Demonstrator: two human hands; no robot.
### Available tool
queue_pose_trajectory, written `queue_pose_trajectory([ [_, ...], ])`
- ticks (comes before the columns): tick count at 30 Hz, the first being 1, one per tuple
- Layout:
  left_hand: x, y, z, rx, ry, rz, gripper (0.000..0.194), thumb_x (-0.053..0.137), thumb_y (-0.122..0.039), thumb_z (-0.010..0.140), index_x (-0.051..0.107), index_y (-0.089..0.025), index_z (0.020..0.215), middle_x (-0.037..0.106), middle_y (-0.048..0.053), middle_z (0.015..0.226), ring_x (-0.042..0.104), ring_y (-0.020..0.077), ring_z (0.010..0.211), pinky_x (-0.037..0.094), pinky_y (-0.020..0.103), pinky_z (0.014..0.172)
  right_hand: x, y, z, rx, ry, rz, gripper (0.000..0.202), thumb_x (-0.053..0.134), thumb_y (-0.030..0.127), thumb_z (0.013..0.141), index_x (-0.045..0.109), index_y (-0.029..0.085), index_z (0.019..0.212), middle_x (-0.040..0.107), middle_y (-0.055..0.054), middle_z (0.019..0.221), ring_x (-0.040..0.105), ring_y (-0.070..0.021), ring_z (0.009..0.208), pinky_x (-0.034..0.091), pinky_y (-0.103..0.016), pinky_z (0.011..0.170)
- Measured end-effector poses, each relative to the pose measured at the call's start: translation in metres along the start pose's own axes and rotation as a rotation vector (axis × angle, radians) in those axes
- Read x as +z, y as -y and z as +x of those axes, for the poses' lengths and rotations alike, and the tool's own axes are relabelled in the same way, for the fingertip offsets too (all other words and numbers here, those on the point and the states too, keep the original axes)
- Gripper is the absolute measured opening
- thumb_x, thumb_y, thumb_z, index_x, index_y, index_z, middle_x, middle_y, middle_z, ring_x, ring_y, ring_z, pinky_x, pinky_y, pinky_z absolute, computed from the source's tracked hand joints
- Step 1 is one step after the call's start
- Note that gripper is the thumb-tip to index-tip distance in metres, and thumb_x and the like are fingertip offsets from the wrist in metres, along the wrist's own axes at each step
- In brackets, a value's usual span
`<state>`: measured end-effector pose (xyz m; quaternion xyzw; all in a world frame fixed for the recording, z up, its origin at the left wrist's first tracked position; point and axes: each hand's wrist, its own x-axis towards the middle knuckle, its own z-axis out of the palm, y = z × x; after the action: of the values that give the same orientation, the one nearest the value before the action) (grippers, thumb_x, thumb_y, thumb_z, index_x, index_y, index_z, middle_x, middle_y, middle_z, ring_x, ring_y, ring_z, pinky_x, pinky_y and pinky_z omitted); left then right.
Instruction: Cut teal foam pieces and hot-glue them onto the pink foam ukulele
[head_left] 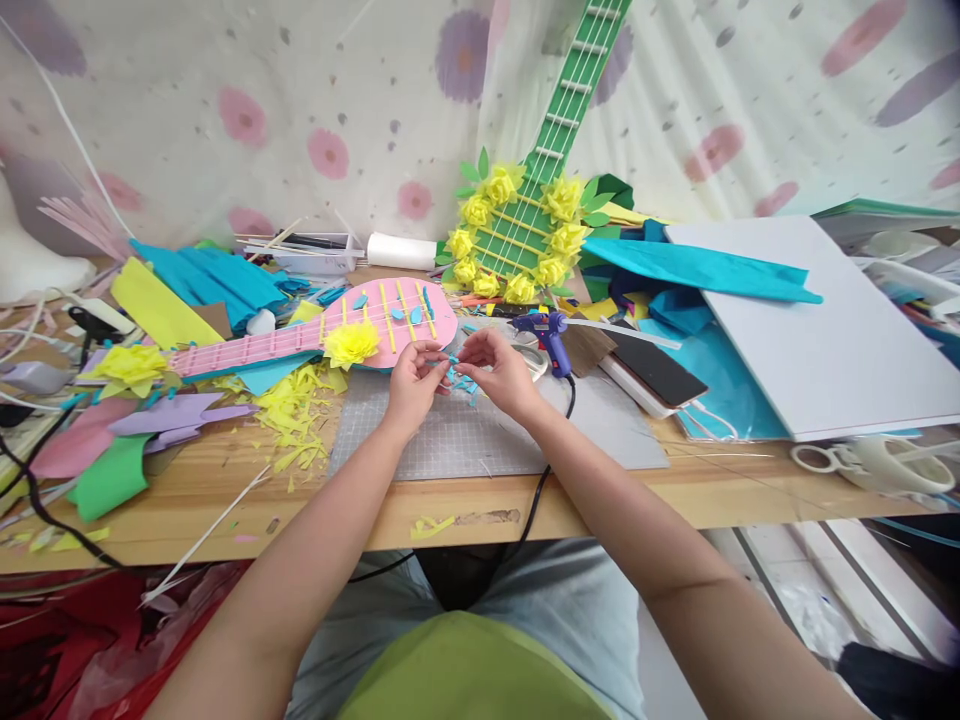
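Evidently, both left hand (417, 385) and right hand (499, 372) pinched a half-hidden blue scrap (453, 361) above the mat's (600, 430) far edge.

No text, label, brand, number or sign can be read; any print on the glue gun (553, 338) is too small.

Peripheral items, workbench
Dark phone (660, 362) atop white device (637, 390); white board (832, 345) alongside; floral curtain (300, 80) behind.
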<state>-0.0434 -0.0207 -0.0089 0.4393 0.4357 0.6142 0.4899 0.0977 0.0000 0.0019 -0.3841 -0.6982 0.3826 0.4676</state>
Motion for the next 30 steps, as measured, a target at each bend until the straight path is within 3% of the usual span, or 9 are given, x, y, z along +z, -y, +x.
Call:
queue_pose_trajectory([
  [5,0.001,0.000,-0.001,0.001,0.006,0.011,0.037,0.073,-0.025,0.059,0.051,-0.020,0.089,0.060,-0.004,0.076,0.053,0.0058,0.046,0.047,0.020,0.040,0.002,0.002,-0.002,0.002,-0.073,-0.041,0.027,0.066,0.033,0.070,0.045,0.024,0.085,0.066,0.000,0.077,0.064,-0.0162,0.073,0.052,-0.033,0.071],
  [16,0.002,-0.008,-0.005,-0.049,0.051,-0.026,0.038,0.070,-0.023,0.059,0.053,-0.019,0.092,0.061,-0.001,0.082,0.058,0.0100,0.054,0.051,0.024,0.042,0.000,0.011,-0.006,-0.006,-0.107,-0.186,0.020,0.063,0.023,0.073,0.044,0.024,0.078,0.068,0.000,0.076,0.065,-0.0166,0.072,0.051,-0.031,0.070],
  [21,0.005,-0.007,-0.005,-0.103,0.048,-0.011,0.032,0.073,-0.037,0.061,0.057,-0.018,0.081,0.059,-0.002,0.071,0.056,0.0093,0.054,0.051,0.023,0.043,0.002,0.012,-0.008,-0.022,-0.101,-0.293,0.015,0.061,0.024,0.075,0.046,0.024,0.078,0.067,0.000,0.076,0.065,-0.0171,0.074,0.049,-0.032,0.071],
  [30,0.005,-0.009,-0.004,-0.170,0.040,-0.103,0.032,0.078,-0.035,0.054,0.061,-0.017,0.074,0.056,-0.004,0.063,0.052,0.0078,0.052,0.051,0.023,0.043,0.003,0.010,-0.009,-0.054,-0.112,-0.373,0.011,0.059,0.024,0.077,0.048,0.024,0.078,0.067,-0.001,0.078,0.064,-0.0179,0.075,0.048,-0.032,0.071],
])
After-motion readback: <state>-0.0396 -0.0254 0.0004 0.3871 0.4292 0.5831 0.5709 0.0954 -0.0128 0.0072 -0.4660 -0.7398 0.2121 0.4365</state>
